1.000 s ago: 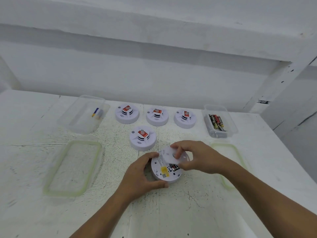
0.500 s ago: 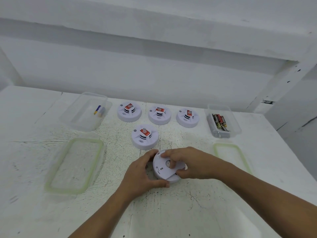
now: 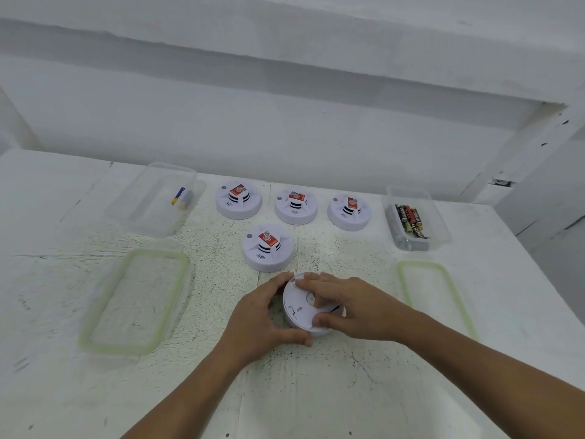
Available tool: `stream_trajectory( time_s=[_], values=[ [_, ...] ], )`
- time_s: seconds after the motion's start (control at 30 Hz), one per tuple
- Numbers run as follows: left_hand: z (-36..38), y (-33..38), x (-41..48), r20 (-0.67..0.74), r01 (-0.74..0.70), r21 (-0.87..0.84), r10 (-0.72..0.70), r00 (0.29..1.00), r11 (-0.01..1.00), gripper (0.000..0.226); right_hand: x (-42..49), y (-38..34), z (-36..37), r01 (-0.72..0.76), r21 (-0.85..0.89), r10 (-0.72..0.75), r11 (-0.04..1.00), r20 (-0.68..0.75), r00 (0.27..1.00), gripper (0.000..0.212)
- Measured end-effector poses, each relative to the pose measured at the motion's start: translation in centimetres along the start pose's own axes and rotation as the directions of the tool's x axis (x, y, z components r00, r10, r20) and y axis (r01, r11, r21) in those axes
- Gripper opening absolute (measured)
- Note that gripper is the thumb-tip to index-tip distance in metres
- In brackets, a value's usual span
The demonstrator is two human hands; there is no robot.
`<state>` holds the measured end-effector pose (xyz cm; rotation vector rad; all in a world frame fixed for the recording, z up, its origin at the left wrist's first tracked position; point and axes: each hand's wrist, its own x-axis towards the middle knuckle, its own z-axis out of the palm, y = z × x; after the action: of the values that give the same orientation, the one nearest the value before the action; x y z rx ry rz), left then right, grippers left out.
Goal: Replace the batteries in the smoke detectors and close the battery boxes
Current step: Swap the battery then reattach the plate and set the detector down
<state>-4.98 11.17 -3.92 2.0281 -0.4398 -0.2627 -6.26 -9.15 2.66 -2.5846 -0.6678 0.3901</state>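
A white smoke detector (image 3: 300, 313) lies upside down near the middle of the table, its round back cover (image 3: 299, 304) sitting on top. My left hand (image 3: 258, 315) grips the detector's left rim with thumb and fingers. My right hand (image 3: 351, 307) lies over the cover, fingers across its top and thumb at its near edge. Several more detectors stand face up with red labels: one just behind (image 3: 268, 247) and three in a far row (image 3: 239, 199), (image 3: 296, 205), (image 3: 349, 212).
A clear box (image 3: 424, 236) at the far right holds several batteries (image 3: 410, 220). A clear box (image 3: 148, 213) at the far left holds a blue and yellow battery (image 3: 180, 197). Green-rimmed lids lie at left (image 3: 134, 301) and right (image 3: 437, 299). A white wall rises behind.
My right hand has brought the round cover down onto the detector; the battery bay seen a second ago is now covered. My left hand has kept its grip on the rim.
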Motion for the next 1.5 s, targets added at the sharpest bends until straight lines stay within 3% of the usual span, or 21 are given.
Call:
stream_trajectory(
  time_s=[0.4, 0.7, 0.87, 1.03, 1.13, 1.3, 1.43, 1.5],
  values=[
    [0.1, 0.3, 0.1, -0.028, 0.032, -0.022, -0.033, 0.999, 0.999, 0.101, -0.5, 0.2, 1.7, -0.001, 0.013, 0.002, 1.0, -0.053, 0.999, 0.057],
    [0.1, 0.6, -0.1, -0.048, 0.039, -0.03, -0.04, 0.998, 0.999, 0.096, -0.7, 0.2, 3.2, -0.021, 0.012, 0.022, 1.0, -0.138, 0.99, 0.04],
    [0.0, 0.8, -0.2, -0.047, 0.037, -0.034, -0.038, 0.998, 0.999, 0.096, -0.8, -0.7, 3.5, -0.068, 0.008, 0.069, 0.998, -0.168, 0.983, 0.048],
    [0.0, 1.1, -0.3, -0.041, 0.036, -0.049, -0.038, 0.998, 0.998, 0.096, -1.0, -0.5, 3.2, -0.143, 0.145, 0.162, 0.979, -0.124, 0.979, 0.056],
    [-0.2, 1.2, -0.3, -0.031, 0.043, -0.036, -0.044, 0.999, 0.998, 0.096, -1.4, 0.1, 2.9, -0.117, 0.209, 0.145, 0.971, -0.124, 0.982, 0.06],
    [-0.5, 1.2, -0.3, -0.044, 0.085, -0.129, -0.091, 0.995, 0.988, 0.08, -2.3, 1.0, 3.3, -0.01, -0.004, 0.009, 1.0, -0.161, 0.987, 0.053],
    [-0.3, 1.1, -0.3, -0.059, 0.127, -0.149, -0.137, 0.989, 0.981, 0.069, -2.4, 1.7, 3.6, 0.021, 0.168, 0.03, 0.985, -0.296, 0.955, 0.041],
    [-0.3, 1.2, -0.3, -0.082, 0.124, -0.148, -0.138, 0.987, 0.981, 0.058, -2.3, 1.5, 3.0, 0.001, 0.33, 0.124, 0.944, -0.357, 0.926, 0.036]
  ],
)
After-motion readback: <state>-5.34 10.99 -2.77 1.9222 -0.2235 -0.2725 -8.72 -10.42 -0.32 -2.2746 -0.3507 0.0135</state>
